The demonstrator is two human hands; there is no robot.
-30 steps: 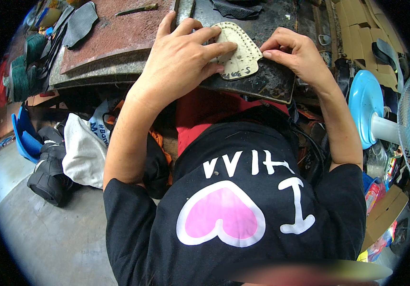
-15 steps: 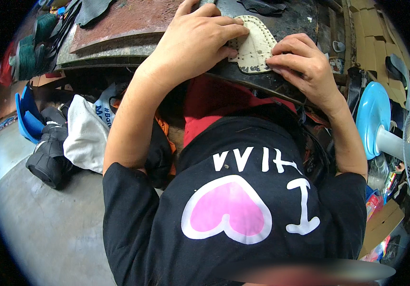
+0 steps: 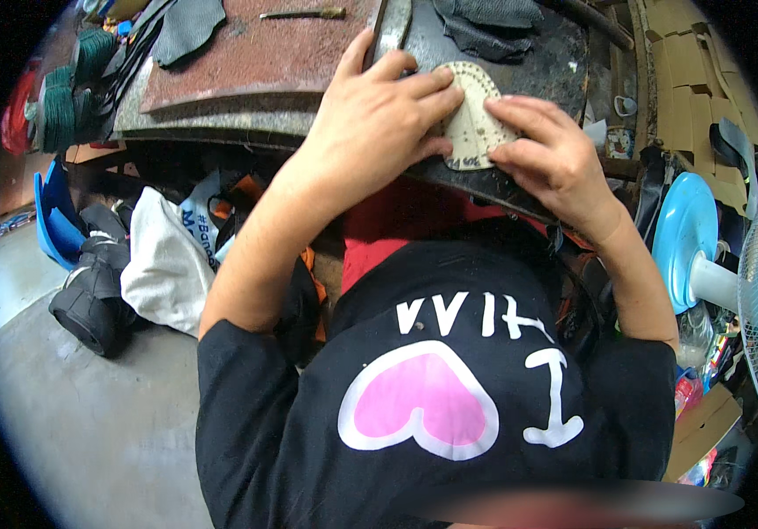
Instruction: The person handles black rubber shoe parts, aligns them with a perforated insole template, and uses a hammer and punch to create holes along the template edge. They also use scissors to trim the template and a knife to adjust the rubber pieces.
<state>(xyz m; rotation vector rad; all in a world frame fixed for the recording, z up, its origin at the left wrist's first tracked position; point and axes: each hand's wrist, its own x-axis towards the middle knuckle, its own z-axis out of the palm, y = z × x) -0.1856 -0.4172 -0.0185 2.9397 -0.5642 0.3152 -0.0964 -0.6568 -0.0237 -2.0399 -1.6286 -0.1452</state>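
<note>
A cream, rounded pattern piece with rows of small holes along its edges lies at the front edge of the dark work table. Handwriting runs along its near end. My left hand grips its left side, with the fingers on top and the thumb at the lower left. On the opposite side, the thumb and fingertips of my right hand pinch the right edge. Whether another layer lies beneath the piece is hidden.
Left of my hands is a reddish board on a stone slab, with a thin brown-handled tool on it. Black leather scraps lie behind the piece. Green cord spools stand at far left, a blue fan at right.
The view has tilted, so the table and hands sit lower in the picture and more of the table top shows. The pattern piece appears slightly turned, with both hands still on it.
</note>
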